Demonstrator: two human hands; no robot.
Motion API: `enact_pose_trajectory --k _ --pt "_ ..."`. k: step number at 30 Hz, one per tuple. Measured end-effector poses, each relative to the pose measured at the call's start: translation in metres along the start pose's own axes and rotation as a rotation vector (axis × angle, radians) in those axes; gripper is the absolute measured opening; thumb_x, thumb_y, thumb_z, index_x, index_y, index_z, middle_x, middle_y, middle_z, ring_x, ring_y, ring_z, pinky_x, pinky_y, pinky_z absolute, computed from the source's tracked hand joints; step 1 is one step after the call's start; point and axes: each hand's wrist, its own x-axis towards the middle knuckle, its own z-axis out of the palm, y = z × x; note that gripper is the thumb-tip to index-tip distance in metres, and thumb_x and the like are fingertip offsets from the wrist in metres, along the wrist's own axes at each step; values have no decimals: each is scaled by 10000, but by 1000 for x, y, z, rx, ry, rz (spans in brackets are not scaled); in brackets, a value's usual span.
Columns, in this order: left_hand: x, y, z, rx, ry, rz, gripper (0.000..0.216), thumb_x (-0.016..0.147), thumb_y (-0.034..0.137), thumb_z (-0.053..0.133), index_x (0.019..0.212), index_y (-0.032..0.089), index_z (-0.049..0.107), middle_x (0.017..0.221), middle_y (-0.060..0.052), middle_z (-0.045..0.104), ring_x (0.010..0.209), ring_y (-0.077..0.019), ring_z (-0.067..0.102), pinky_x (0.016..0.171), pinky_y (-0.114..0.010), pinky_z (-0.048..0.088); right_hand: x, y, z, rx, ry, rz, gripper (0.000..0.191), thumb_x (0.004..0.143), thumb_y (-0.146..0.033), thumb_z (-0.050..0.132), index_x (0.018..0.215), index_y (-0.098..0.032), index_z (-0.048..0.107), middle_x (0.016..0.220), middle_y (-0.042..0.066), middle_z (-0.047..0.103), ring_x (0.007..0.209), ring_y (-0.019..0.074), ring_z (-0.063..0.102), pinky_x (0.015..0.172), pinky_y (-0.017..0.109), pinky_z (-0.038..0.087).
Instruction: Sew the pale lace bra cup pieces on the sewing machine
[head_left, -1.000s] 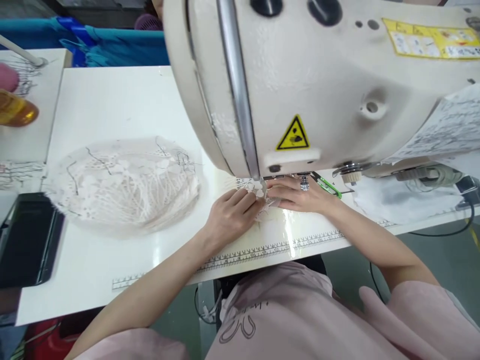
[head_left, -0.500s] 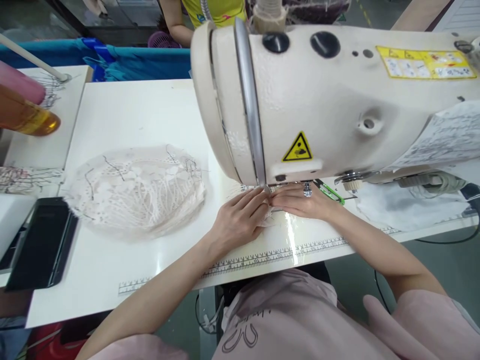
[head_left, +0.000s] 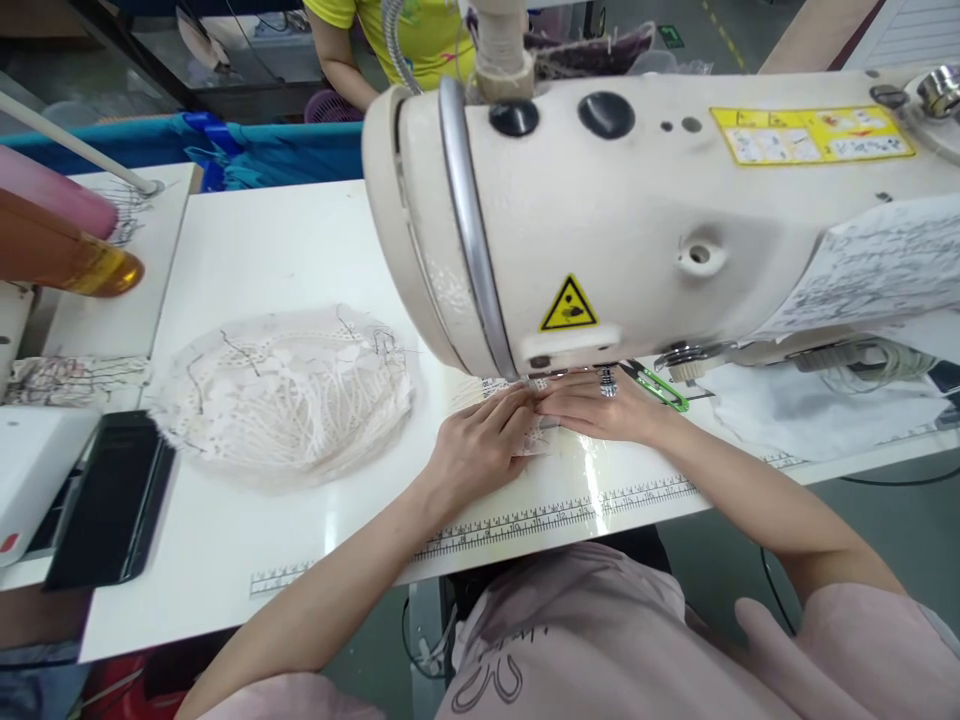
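Note:
Under the head of a cream sewing machine, a small piece of pale lace fabric lies on the table. My left hand presses on it from the left, fingers together and bent. From the right, my right hand grips its edge, its fingertips meeting those of the left. The machine head hides the needle area and some of my fingertips. Close behind my right hand rest green-handled thread snips.
A heap of whitish lace pieces with loose dark threads lies on the left. Beyond it are a black tray-like object and thread cones. A printed ruler runs along the front edge. White cloth is at right. Another person sits behind.
The camera view has shifted slightly, so the machine appears a little lower and further left. Both hands stay on the lace at nearly the same place.

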Motion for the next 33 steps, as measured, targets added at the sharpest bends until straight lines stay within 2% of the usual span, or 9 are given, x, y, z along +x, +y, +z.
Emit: enact_pose_trajectory --k 3,7,13,20,26,33 --pt "0 1 1 -18 -13 -13 200 884 193 519 1040 144 635 1176 -116 707 1020 -238 706 838 -339 603 0 2 -1 -14 11 -2 178 956 -275 557 1060 -274 701 979 6 740 989 156 677 883 304 548" --pt "-1 1 4 -56 -26 -31 232 895 217 532 1089 145 636 1222 -125 685 1121 -264 664 862 -370 602 0 3 -2 -45 17 32 203 959 -291 543 1078 -294 706 974 6 740 905 147 684 786 270 548" --pt "2 2 7 -29 2 -20 210 940 261 528 1072 136 634 1218 -126 687 1138 -258 654 841 -349 610 3 3 -4 -141 47 39 243 970 -263 484 1035 -295 716 924 -2 740 843 141 666 677 248 499" --pt "4 2 9 -103 -14 -45 261 918 166 501 1146 147 628 1240 -124 676 1195 -258 618 927 -394 585 5 3 -9 -263 131 -11 207 953 -229 513 1027 -275 700 807 -35 717 625 90 572 595 236 425" --pt "1 1 8 -50 -8 -41 216 880 131 513 1055 149 639 1228 -119 683 1160 -249 642 923 -374 586 0 0 -4 -116 29 68 209 964 -266 509 1056 -292 695 929 -11 730 855 133 667 696 238 503" --pt "-4 -2 6 14 -26 -128 177 814 123 567 989 144 587 1208 -136 686 1037 -252 698 839 -344 604 6 -5 11 -20 -23 -37 209 940 -151 533 1019 -246 701 1023 19 743 1004 156 673 907 317 553"
